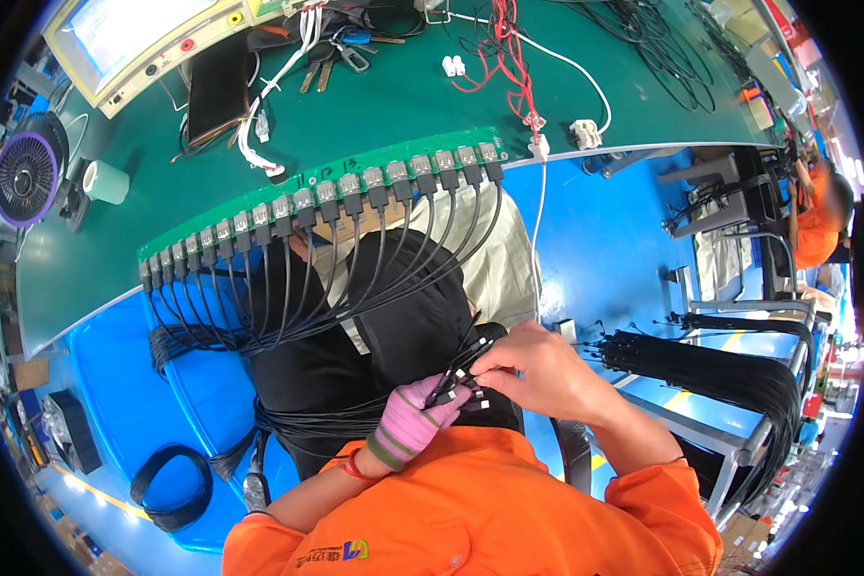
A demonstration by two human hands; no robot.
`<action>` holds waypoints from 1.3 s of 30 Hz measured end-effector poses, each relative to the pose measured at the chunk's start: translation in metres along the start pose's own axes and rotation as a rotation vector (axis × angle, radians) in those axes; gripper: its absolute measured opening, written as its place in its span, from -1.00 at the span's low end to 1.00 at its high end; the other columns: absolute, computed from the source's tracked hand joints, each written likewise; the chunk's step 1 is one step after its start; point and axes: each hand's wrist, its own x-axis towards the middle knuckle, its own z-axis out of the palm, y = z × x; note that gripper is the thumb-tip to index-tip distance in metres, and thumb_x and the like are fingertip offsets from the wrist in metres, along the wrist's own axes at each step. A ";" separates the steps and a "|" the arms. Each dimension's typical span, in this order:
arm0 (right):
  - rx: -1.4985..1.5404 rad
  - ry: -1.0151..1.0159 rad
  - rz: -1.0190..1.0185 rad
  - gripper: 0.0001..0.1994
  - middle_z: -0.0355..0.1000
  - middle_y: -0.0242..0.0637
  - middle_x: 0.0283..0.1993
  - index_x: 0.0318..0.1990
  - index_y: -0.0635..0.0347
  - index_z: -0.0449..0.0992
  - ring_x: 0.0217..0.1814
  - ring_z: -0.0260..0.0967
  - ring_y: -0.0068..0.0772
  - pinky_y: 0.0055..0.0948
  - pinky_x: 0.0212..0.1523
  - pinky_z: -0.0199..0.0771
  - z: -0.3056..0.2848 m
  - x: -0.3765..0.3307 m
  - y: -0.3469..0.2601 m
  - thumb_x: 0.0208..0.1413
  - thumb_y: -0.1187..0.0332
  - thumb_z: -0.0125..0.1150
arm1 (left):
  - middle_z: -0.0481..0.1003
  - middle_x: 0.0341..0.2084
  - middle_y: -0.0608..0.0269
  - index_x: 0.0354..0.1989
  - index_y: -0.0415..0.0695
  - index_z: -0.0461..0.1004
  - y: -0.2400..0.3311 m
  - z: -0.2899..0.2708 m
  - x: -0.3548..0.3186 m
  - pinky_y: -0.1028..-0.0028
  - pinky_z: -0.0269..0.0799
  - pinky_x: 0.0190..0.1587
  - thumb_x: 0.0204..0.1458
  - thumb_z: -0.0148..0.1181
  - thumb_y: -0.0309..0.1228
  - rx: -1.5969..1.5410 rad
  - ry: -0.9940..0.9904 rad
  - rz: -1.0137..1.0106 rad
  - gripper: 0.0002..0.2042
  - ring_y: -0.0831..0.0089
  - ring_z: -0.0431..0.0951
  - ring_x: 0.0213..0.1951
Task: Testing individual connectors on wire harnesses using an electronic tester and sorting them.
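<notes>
My left hand (pixel 415 418), in a pink glove with olive bands, is closed round a bunch of black cable ends (pixel 468 389) with small pale-tipped plugs. At that bunch, the bare fingers of my right hand (pixel 538 370) are closed in a pinch on one of the black cables; its exact end is hard to make out. Beyond my lap, a long green circuit board (pixel 322 182) lies along the table edge with a row of metal sockets. Black cables (pixel 355 259) are plugged into it and droop toward my legs. More cable lengths (pixel 326 422) cross my lap.
Black cables hang over a metal rack (pixel 730 437) at the right. On the green table (pixel 374 86) are a tester (pixel 134 43), a phone-like dark case (pixel 218 91), keys and red wires (pixel 518 77). A purple fan (pixel 31 178) and cup (pixel 106 182) stand left. A coiled cable (pixel 173 485) lies on blue plastic.
</notes>
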 end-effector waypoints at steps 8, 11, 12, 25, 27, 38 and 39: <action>-0.011 0.436 0.223 -0.96 0.48 -0.20 -0.40 -0.39 0.23 0.49 -0.25 0.43 -0.09 -0.26 -0.25 0.40 -0.032 -0.010 -0.021 -0.03 0.50 0.19 | 0.45 -0.53 0.41 -0.17 -0.22 0.49 -0.021 -0.004 0.010 0.67 0.28 -0.48 0.08 0.17 -0.43 -0.251 0.097 -0.119 -0.82 0.68 0.41 -0.51; 0.001 0.187 -0.019 -0.88 0.48 -0.21 -0.27 -0.30 0.25 0.47 -0.22 0.42 -0.18 -0.34 -0.20 0.40 -0.001 -0.005 -0.007 -0.02 0.49 0.22 | 0.30 -0.68 0.49 -0.23 -0.22 0.51 -0.022 0.002 0.015 0.66 0.15 -0.55 0.11 0.14 -0.37 0.015 0.061 0.132 -0.82 0.75 0.21 -0.60; -0.009 0.214 -0.070 -0.89 0.47 -0.22 -0.23 -0.30 0.23 0.44 -0.18 0.41 -0.17 -0.33 -0.13 0.36 0.013 -0.004 -0.004 0.00 0.50 0.19 | 0.34 -0.68 0.47 -0.24 -0.22 0.51 -0.022 0.002 0.014 0.65 0.18 -0.56 0.11 0.14 -0.37 0.054 0.079 0.170 -0.82 0.74 0.24 -0.61; -0.083 0.325 -0.109 -0.92 0.45 -0.35 -0.41 -0.31 0.13 0.47 -0.34 0.40 -0.29 -0.34 -0.18 0.26 0.023 0.006 0.005 0.02 0.45 0.19 | 0.24 -0.57 0.37 0.06 -0.12 0.28 -0.018 -0.006 0.010 0.66 0.09 -0.58 0.20 -0.03 -0.24 -0.307 0.026 0.073 -0.68 0.67 0.16 -0.67; 0.023 0.339 -0.019 -0.90 0.44 -0.36 -0.42 -0.29 0.14 0.49 -0.37 0.38 -0.33 -0.36 -0.18 0.24 0.022 0.011 -0.001 0.01 0.45 0.21 | 0.22 -0.61 0.41 -0.02 -0.10 0.30 -0.019 -0.006 0.003 0.66 0.07 -0.60 0.19 -0.03 -0.22 -0.447 0.072 0.201 -0.72 0.68 0.14 -0.67; -0.051 0.220 -0.095 -0.89 0.47 -0.42 -0.42 -0.31 0.13 0.56 -0.31 0.41 -0.39 -0.42 -0.12 0.24 0.014 0.014 -0.012 -0.04 0.45 0.27 | 0.33 -0.57 0.58 -0.21 -0.14 0.49 0.000 -0.002 -0.002 0.75 0.11 -0.52 0.09 0.14 -0.45 -0.282 0.185 0.124 -0.88 0.82 0.20 -0.57; -0.073 0.210 -0.099 -0.89 0.47 -0.43 -0.42 -0.31 0.12 0.56 -0.30 0.41 -0.38 -0.42 -0.12 0.24 0.013 0.014 -0.012 -0.05 0.44 0.28 | 0.35 -0.57 0.58 -0.23 -0.15 0.50 0.001 -0.003 -0.002 0.74 0.12 -0.52 0.08 0.16 -0.45 -0.257 0.178 0.097 -0.89 0.82 0.21 -0.56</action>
